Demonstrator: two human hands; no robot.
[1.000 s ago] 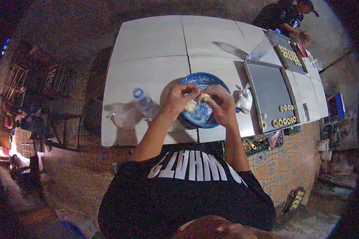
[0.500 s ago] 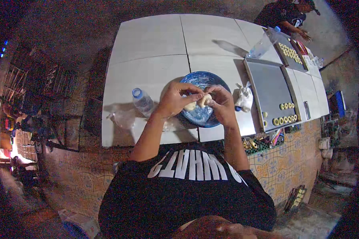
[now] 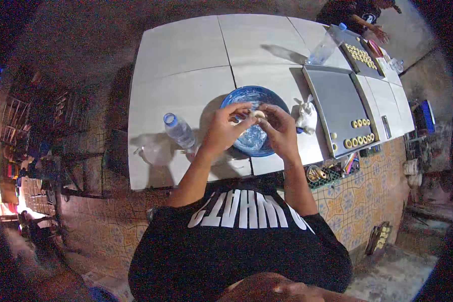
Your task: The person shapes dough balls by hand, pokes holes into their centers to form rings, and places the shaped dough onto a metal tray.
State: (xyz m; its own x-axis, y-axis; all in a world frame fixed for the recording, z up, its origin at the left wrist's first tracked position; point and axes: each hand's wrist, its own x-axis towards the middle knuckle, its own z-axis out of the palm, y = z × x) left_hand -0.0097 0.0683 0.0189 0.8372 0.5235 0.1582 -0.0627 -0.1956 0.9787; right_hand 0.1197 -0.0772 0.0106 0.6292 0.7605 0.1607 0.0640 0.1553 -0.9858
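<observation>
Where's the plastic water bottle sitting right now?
In the head view, the clear plastic water bottle lies on the white table, on the person's left, just beyond the left hand and left of the blue bowl.

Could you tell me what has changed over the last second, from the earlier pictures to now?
Very little. Both the left hand and the right hand keep working the small piece of dough over the blue bowl, with only slight finger shifts. The plastic bottle, the white cloth and the metal tray stayed put.
</observation>
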